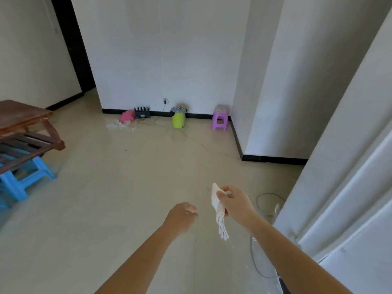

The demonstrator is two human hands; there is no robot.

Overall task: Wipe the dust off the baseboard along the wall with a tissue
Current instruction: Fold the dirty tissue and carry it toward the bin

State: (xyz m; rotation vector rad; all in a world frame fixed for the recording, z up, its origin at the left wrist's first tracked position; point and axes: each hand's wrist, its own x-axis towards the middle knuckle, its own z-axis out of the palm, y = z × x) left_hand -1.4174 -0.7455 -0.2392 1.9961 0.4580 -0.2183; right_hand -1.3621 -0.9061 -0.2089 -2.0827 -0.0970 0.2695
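Two bare forearms reach forward over the pale floor (pixel 118 187). On the right, the right hand (pixel 237 205) pinches a folded white tissue (pixel 218 211) between thumb and curled fingers; the tissue hangs down from the grip, its lower end loose in the air above the floor. Just to its left, the left hand (pixel 182 217) holds nothing, its fingers loosely curled. The two hands are near each other but apart.

A black baseboard (pixel 273 159) runs along the foot of the white wall (pixel 169 49), well apart from the tissue. Far off against that wall stand a purple stool (pixel 220 118), a green bin (pixel 178 118), a black box with prongs (pixel 142 113) and a pink bag (pixel 127 116). At the left edge a wooden table (pixel 23 124) stands over a blue stool (pixel 23 183). A thin cable (pixel 267 195) loops on the floor at the right, beside a white door (pixel 350 209).
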